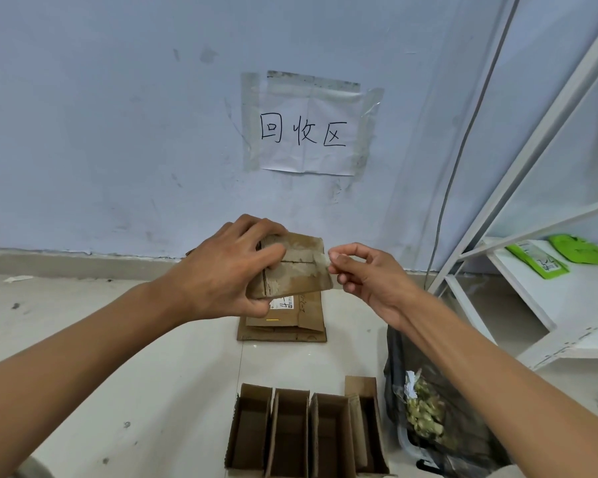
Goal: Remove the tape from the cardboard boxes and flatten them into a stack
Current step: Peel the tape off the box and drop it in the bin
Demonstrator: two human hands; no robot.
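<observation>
- Peeling was the step in hand: the left hand gripped a small cardboard box in the air in front of the wall, fingers curled over its top face and thumb beneath.
- The right hand pinched the free end of the clear tape between thumb and fingertips, just off the box's right edge; the rest of the strip looked stuck along the centre seam.
- Below the held box, a flattened stack lay on the floor near the wall.
- Four open boxes stood in a row closer to the person, not yet flattened, with a dark bag of scraps just beside them.
- Risk, as I judged it: the tape could snap at the edge if pulled sharply, leaving a remnant on the seam that would be hard to lift.
- A steep pull might also tear the worn paper facing away with the tape.
- The thin pinch could slip off the slick film, and the box could twist in the left hand.
</observation>
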